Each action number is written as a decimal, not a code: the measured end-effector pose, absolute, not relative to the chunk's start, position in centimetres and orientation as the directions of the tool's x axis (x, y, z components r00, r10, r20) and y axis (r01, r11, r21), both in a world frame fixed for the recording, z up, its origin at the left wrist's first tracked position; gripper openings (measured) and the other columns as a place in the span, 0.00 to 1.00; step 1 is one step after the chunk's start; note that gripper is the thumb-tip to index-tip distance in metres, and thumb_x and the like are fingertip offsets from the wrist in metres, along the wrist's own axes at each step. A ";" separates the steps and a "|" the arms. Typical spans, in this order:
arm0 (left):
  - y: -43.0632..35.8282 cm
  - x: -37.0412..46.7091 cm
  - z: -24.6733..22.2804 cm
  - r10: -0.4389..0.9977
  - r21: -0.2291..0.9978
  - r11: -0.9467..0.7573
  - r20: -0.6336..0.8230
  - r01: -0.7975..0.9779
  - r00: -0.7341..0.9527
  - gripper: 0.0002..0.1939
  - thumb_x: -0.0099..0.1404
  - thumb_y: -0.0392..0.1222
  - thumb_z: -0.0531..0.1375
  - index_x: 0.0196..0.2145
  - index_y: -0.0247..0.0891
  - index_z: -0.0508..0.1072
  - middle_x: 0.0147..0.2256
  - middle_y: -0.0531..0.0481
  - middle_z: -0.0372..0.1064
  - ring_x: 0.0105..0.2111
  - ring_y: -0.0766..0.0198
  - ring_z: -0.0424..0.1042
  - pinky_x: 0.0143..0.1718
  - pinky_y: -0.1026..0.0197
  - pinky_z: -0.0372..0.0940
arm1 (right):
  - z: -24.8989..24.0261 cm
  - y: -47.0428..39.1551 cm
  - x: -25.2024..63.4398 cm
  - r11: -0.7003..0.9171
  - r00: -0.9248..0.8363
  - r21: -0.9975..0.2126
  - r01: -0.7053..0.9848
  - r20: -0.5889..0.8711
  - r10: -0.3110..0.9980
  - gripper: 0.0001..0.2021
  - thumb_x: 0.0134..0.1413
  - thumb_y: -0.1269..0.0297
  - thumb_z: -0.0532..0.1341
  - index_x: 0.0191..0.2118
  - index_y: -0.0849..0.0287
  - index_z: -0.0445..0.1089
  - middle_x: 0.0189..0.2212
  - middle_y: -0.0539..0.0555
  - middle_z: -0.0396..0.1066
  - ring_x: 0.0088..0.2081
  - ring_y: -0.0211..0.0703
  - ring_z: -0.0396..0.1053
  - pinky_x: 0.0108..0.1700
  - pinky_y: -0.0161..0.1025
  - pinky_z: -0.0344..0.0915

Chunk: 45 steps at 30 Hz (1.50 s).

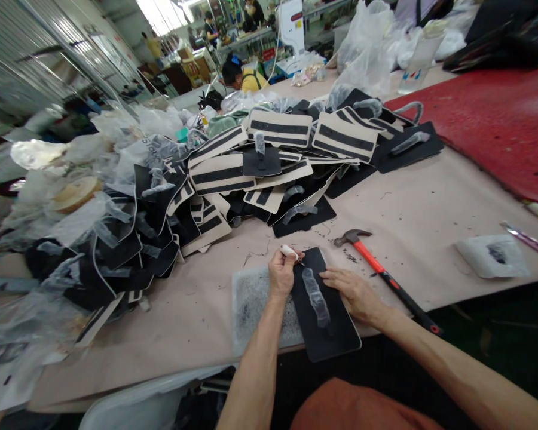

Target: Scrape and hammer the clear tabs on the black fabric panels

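My left hand (281,273) is closed around a small white-handled tool with a thin metal tip (289,252), which looks like an awl. Its tip points at the upper end of a black panel (341,325). Clear plastic wraps the handle strap (314,295) along the panel's middle. My right hand (352,292) lies with fingers stretched out on the panel's right edge; its thumb is hidden. Under the panel's left side is a pale, speckled pad (251,310). The panel's lower end reaches past the table's front edge.
A claw hammer (376,269) lies right of the panel. Farther right are a white block with a dark patch (491,255) and a cutter knife (529,239). A large heap of panels (219,173) spreads behind and left. Red material (497,113) covers the back right. Another person (246,77) sits beyond.
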<state>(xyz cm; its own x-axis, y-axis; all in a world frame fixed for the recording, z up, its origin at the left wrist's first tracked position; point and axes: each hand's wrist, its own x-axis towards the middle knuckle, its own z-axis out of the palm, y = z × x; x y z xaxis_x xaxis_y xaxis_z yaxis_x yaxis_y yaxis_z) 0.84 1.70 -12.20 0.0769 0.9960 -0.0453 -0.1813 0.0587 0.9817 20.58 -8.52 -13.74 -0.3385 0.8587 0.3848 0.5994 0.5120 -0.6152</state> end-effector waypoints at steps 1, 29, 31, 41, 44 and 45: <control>1.6 0.9 -12.2 0.997 0.988 0.041 -0.031 -0.148 0.070 0.18 0.61 0.53 0.65 0.39 0.34 0.73 0.34 0.46 0.78 0.36 0.57 0.79 0.42 0.56 0.74 | -13.6 -8.5 20.5 0.507 -0.337 -0.617 0.602 0.380 0.861 0.23 0.56 0.82 0.51 0.51 0.57 0.72 0.54 0.57 0.72 0.61 0.47 0.64 0.59 0.53 0.67; 0.4 0.8 -11.5 0.904 0.871 -0.391 0.305 0.296 0.298 0.06 0.67 0.38 0.56 0.41 0.40 0.71 0.36 0.47 0.77 0.36 0.59 0.76 0.41 0.60 0.68 | 0.0 -8.4 23.2 -0.217 0.291 -0.882 0.418 -0.096 0.952 0.19 0.64 0.45 0.47 0.32 0.55 0.61 0.18 0.46 0.56 0.18 0.36 0.54 0.21 0.35 0.51; 0.4 0.7 -11.5 0.902 0.863 -0.399 0.310 0.309 0.300 0.05 0.67 0.39 0.56 0.40 0.40 0.71 0.35 0.47 0.76 0.35 0.59 0.75 0.39 0.60 0.67 | 0.9 -8.1 23.0 -0.019 0.169 -0.694 0.719 0.149 0.974 0.19 0.65 0.46 0.48 0.31 0.55 0.60 0.19 0.48 0.59 0.19 0.38 0.55 0.23 0.37 0.49; 0.3 0.6 -11.8 0.896 0.852 -0.416 0.325 0.318 0.302 0.05 0.66 0.37 0.57 0.38 0.40 0.73 0.36 0.47 0.76 0.35 0.59 0.75 0.38 0.60 0.67 | 2.2 -7.8 22.6 0.110 0.028 -0.423 0.899 0.309 0.951 0.21 0.69 0.50 0.40 0.31 0.54 0.59 0.19 0.51 0.63 0.18 0.40 0.58 0.25 0.38 0.49; 0.3 0.6 -11.8 0.899 0.846 -0.412 0.318 0.338 0.301 0.04 0.66 0.37 0.57 0.37 0.40 0.73 0.34 0.47 0.76 0.33 0.59 0.74 0.36 0.60 0.67 | 1.7 -7.6 22.7 0.175 -0.123 -0.323 0.930 0.175 0.977 0.19 0.68 0.50 0.44 0.30 0.54 0.59 0.18 0.51 0.63 0.17 0.40 0.55 0.23 0.40 0.43; 0.4 0.6 -11.8 0.901 0.847 -0.408 0.313 0.340 0.300 0.04 0.66 0.37 0.57 0.37 0.40 0.73 0.33 0.47 0.75 0.32 0.59 0.74 0.36 0.60 0.66 | 1.5 -7.5 22.8 0.191 -0.160 -0.294 0.936 0.127 0.979 0.18 0.67 0.49 0.46 0.30 0.54 0.59 0.18 0.51 0.63 0.16 0.40 0.55 0.23 0.40 0.41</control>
